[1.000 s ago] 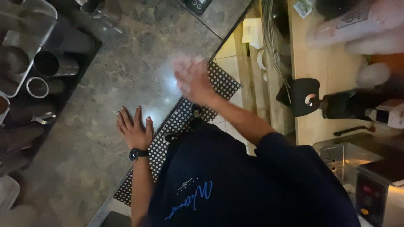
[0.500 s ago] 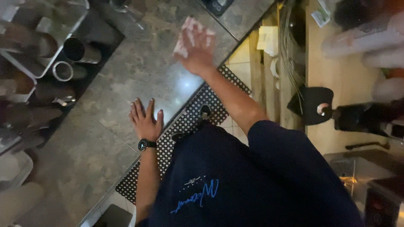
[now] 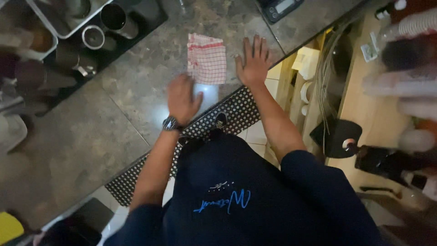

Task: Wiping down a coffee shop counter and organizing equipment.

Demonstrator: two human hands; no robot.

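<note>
View from above, ordered from the largest thing to the smallest. We see a mottled stone counter (image 3: 136, 91) filling the frame from 9 o'clock through 12 o'clock. Along its near edge a black perforated rubber mat (image 3: 236, 109) runs on the diagonal from about 7 o'clock toward the centre. At 10 to 11 o'clock a dark tray (image 3: 150, 18) carries metal pitchers (image 3: 114, 18) and cups, with a pale bin beside it. At 12 to 1 o'clock a small digital scale (image 3: 280, 9) sits at the top edge. From 2 to 4 o'clock a wooden shelf unit holds blurred bottles and a dark grinder-like device, too smeared to name closely.

The red-and-white checked cloth (image 3: 207, 59) lies folded flat on the counter just above centre, near 12 o'clock. Nothing holds it.

The right hand (image 3: 254, 64) lies just beside the cloth at its 3 o'clock edge, palm down, fingers spread and straight, flat on the counter at the mat's upper end; it grips nothing. The left hand (image 3: 182, 98), with a wristwatch (image 3: 170, 123) at the wrist, sits at the cloth's 7 o'clock corner, loosely open and blurred; we cannot tell whether its fingertips touch the cloth, and it has hold of nothing.

We judge the work with the cloth to be paused or near its end: the cloth is laid down and folded, both hands are empty, and a pale sheen on the counter below the cloth may be only reflected light.
</note>
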